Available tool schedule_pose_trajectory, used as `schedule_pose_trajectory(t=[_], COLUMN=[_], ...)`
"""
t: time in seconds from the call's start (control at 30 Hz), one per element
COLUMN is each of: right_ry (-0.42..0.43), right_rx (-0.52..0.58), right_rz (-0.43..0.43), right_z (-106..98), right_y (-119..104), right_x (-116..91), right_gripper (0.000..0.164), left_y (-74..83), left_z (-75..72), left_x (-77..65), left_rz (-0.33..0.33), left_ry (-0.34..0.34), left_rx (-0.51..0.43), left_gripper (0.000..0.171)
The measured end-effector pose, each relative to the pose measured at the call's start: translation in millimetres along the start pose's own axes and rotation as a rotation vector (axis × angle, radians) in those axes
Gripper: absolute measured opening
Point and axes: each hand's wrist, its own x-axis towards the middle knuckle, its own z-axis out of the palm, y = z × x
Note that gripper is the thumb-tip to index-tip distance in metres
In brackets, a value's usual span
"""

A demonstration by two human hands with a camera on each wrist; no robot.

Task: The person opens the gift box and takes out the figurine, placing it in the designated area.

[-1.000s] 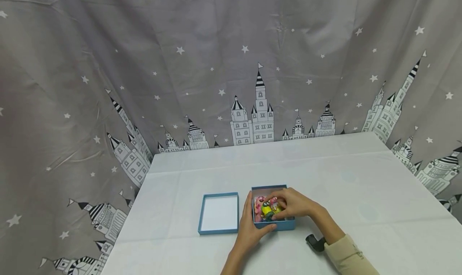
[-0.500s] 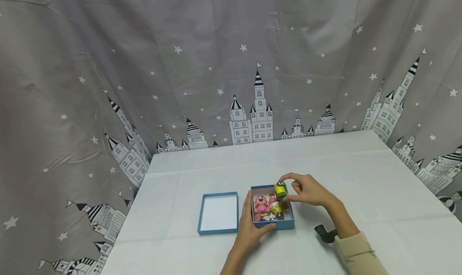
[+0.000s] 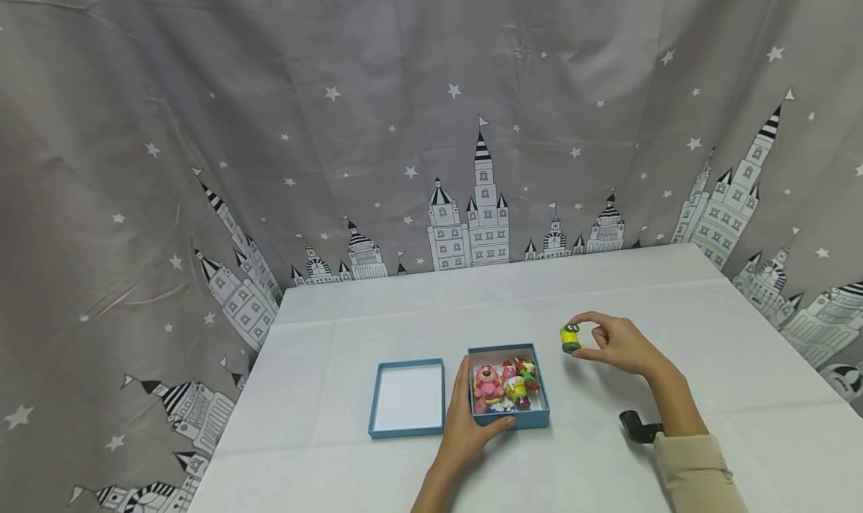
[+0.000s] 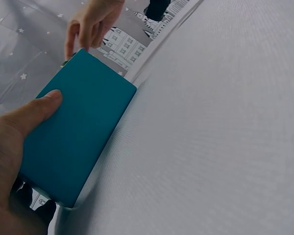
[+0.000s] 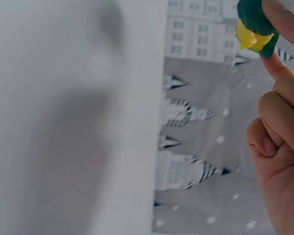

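Grey castle-print curtain [image 3: 377, 161] backs the white table [image 3: 607, 288]; on it, blue box [image 3: 533, 419] with shallow blue-rimmed tray [image 3: 408, 397] just left, apart. Left hand [image 3: 464, 432] clamps the box at its near-left corner, thumb on the front wall; right hand [image 3: 618, 344] off to the right. Pink bear [image 3: 488, 384] and other small figures [image 3: 517, 389] lie in the box; yellow-green figurine [image 3: 569, 337] pinched between right thumb and forefinger, above the table, right of the box.

Hands [image 3: 623, 346] on box [image 3: 529, 420] and figurine [image 3: 569, 338]
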Motion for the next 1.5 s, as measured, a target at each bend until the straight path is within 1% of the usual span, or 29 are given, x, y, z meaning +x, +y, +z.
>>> schedule_pose_trajectory(t=[0.23, 0.33, 0.43, 0.5, 0.73, 0.97, 1.2, 1.5], right_ry=[-0.036, -0.053, -0.056, -0.057, -0.068, -0.072, -0.077, -0.083], right_rx=[-0.022, -0.019, -0.019, -0.024, -0.044, -0.058, -0.051, -0.062], right_rz=[0.081, 0.095, 0.088, 0.082, 0.103, 0.114, 0.125, 0.12], right_z=[4, 7, 10, 12, 16, 20, 22, 22], right_y=[22, 28, 33, 34, 38, 37, 38, 41], right_x=[-4, -4, -3, -3, -2, -1, -1, -1], right_gripper=[0.05, 0.05, 0.05, 0.05, 0.051, 0.051, 0.051, 0.051], left_y=[-3.3, -4.7, -5.4, -5.3, -4.4, -4.4, -2.6, -1.9], left_z=[0.4, 0.6, 0.8, 0.7, 0.5, 0.9, 0.2, -0.9], left_x=[0.1, -0.2, -0.2, -0.3, -0.4, -0.7, -1.4, -1.6], left_rz=[0.008, 0.011, 0.012, 0.01, -0.006, 0.005, 0.006, -0.007], left_ry=[-0.005, -0.008, -0.007, -0.007, -0.012, -0.011, -0.012, -0.015], left_rx=[-0.001, -0.001, 0.0, 0.002, 0.007, 0.004, 0.004, 0.008], left_gripper=[0.114, 0.113, 0.113, 0.113, 0.113, 0.113, 0.112, 0.111])
